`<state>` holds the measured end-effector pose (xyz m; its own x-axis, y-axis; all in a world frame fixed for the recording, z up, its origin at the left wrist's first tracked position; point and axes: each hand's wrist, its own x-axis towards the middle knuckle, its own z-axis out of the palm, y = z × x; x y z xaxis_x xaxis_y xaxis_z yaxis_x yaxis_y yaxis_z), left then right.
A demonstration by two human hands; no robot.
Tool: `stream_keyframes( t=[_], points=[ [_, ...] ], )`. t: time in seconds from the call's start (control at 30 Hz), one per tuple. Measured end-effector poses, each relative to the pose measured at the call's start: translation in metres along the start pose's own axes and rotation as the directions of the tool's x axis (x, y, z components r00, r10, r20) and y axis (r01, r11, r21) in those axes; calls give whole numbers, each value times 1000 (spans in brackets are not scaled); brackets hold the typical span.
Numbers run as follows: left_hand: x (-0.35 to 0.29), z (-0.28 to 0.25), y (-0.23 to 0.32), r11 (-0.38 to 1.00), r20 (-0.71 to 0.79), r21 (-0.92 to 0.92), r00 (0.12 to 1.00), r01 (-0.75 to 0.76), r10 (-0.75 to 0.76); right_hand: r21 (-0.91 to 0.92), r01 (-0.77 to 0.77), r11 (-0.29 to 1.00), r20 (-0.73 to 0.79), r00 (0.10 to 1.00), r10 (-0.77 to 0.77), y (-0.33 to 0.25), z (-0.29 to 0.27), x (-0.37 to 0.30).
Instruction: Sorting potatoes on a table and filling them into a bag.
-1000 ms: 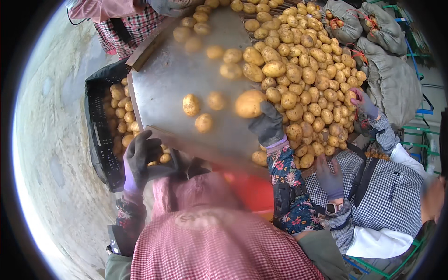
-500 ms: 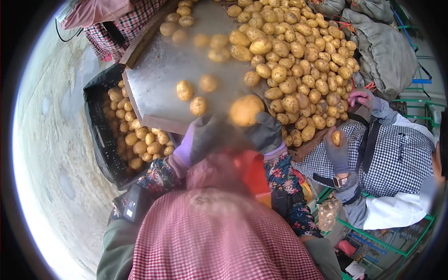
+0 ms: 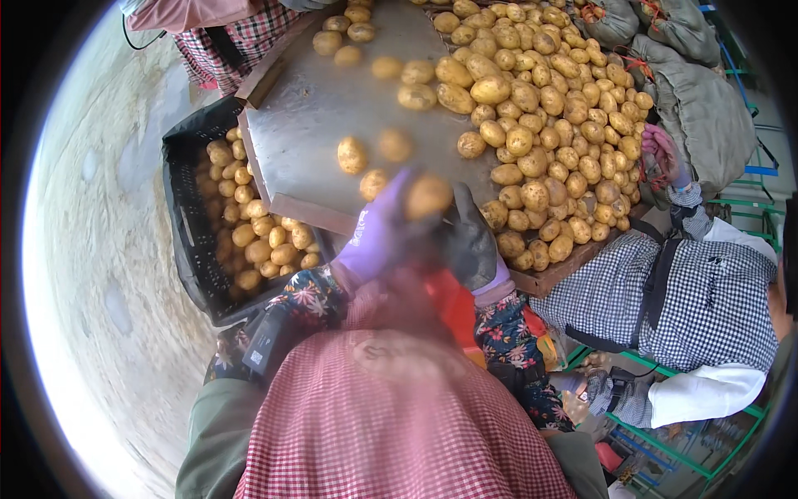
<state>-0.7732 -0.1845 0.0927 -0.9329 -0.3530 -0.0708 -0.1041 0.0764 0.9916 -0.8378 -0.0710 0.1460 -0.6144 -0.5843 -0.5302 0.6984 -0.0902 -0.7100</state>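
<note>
My left hand (image 3: pixel 378 229), in a purple glove with a dark palm, is closed on a potato (image 3: pixel 428 197) just above the near edge of the metal tabletop. Beside that potato, my right hand (image 3: pixel 474 245) has its dark gloved fingers raised and apart. Its palm is partly blurred, and nothing shows in it. Loose potatoes such as this one (image 3: pixel 352 155) lie on the metal tabletop (image 3: pixel 303 137) beyond my hands. To the right, a large heap of potatoes (image 3: pixel 549 116) covers the tabletop.
A black crate (image 3: pixel 187 224) partly filled with potatoes stands at the left, below the table's wooden rim (image 3: pixel 312 214). On the right, a co-worker in a checked apron (image 3: pixel 698 283) reaches toward grey sacks (image 3: pixel 706 125). Another person's checked clothing (image 3: pixel 220 50) shows at the far left.
The potato has passed from my right hand to my left, which has turned its purple back up. The co-worker's near hand, which held a potato, has dropped lower. The view has shifted slightly.
</note>
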Motion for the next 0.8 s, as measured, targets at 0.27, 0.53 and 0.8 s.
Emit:
stream_keyframes(
  t=[0.27,0.53,0.8],
  points=[
    [-9,-13,5,999,-138,45,990,-16,22,-788,504,354,336,834,-438,21,-15,15],
    [-15,-18,-9,979,-314,112,929,-170,197,-654,359,666,140,923,-360,21,18,13],
    [-23,-25,-22,972,-207,-98,960,-211,188,-575,527,626,185,829,-528,30,2,21]
  ],
)
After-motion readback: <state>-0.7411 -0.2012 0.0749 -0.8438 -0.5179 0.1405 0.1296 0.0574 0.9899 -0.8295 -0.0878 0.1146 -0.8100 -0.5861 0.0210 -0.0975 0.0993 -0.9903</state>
